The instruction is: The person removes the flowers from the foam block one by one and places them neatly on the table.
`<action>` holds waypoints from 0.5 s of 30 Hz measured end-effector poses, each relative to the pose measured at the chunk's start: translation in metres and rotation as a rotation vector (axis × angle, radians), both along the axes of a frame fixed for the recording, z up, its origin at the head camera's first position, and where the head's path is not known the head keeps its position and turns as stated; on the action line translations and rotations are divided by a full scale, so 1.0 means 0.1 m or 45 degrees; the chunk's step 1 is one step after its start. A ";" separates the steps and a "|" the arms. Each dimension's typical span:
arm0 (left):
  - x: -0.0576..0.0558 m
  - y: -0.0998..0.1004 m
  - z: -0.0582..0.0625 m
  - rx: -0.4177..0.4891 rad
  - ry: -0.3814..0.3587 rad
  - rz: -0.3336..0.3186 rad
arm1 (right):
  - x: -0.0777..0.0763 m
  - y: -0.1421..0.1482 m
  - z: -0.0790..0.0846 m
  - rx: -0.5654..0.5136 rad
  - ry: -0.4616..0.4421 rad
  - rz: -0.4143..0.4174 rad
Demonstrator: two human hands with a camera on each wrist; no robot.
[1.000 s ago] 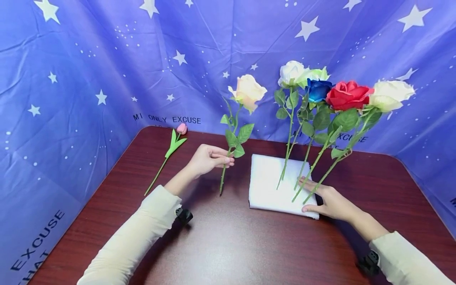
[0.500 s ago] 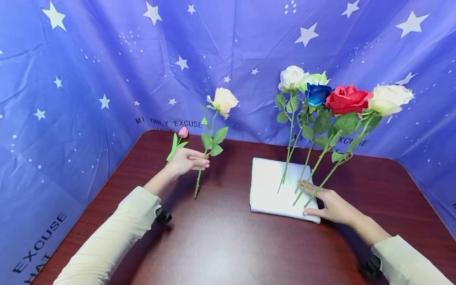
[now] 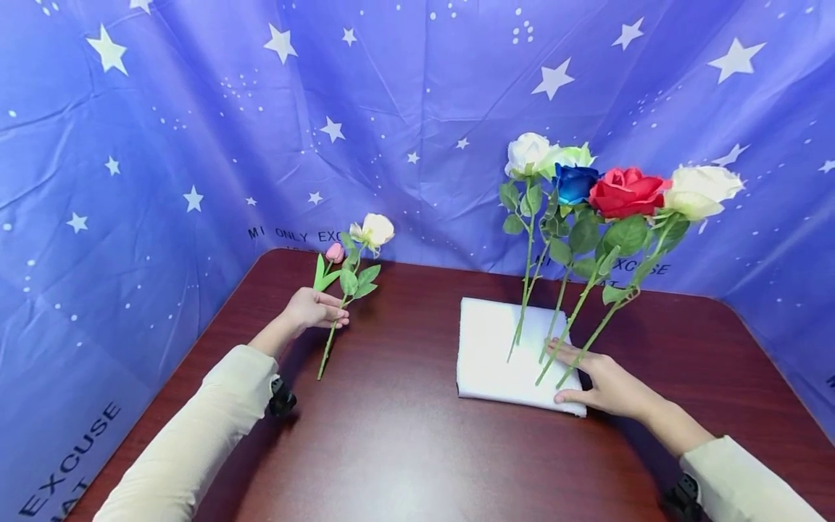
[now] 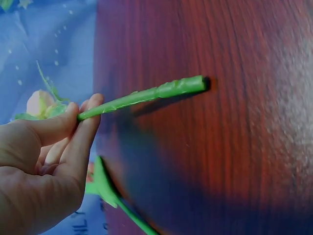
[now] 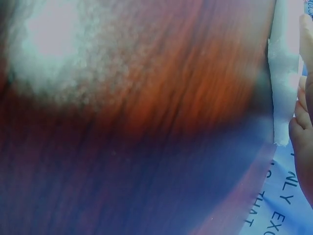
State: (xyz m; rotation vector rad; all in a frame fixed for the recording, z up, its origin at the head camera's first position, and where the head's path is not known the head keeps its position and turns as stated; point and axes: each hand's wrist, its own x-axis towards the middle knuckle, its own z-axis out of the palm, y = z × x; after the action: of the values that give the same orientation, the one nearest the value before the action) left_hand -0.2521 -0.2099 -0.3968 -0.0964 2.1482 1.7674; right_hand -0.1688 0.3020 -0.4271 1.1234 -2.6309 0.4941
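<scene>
My left hand point(image 3: 312, 310) pinches the green stem of a pale cream-peach rose point(image 3: 375, 230) between thumb and fingers. In the left wrist view the stem's lower end point(image 4: 181, 87) points at the tabletop; contact is unclear. A pink tulip point(image 3: 335, 253) lies just behind that hand, its lower stem hidden in the head view. My right hand point(image 3: 613, 384) rests with fairly straight fingers on the right side of a white foam block point(image 3: 492, 355). Standing in the foam are a white rose point(image 3: 528, 154), a blue rose point(image 3: 574, 183), a red rose point(image 3: 628, 193) and a cream rose point(image 3: 702, 191).
A pale green bloom point(image 3: 571, 156) shows between the white and blue roses. The dark red wooden table point(image 3: 391, 435) carries everything. A blue star-patterned cloth point(image 3: 417, 94) hangs around its back and sides. The stems lean over the right hand's fingers.
My left hand has carried the cream-peach rose left and lowered it, beside the tulip. The right hand stays on the foam block. The head view has tilted up slightly.
</scene>
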 end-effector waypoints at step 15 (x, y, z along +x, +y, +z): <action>0.03 -0.21 -0.08 0.074 -0.142 0.019 | 0.02 -0.01 0.00 0.004 0.024 -0.026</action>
State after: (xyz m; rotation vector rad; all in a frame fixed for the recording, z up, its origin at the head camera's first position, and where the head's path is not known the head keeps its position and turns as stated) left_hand -0.2495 -0.2306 -0.4053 -0.1926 2.0213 1.7876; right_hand -0.1670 0.3005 -0.4275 1.0961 -2.6247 0.4731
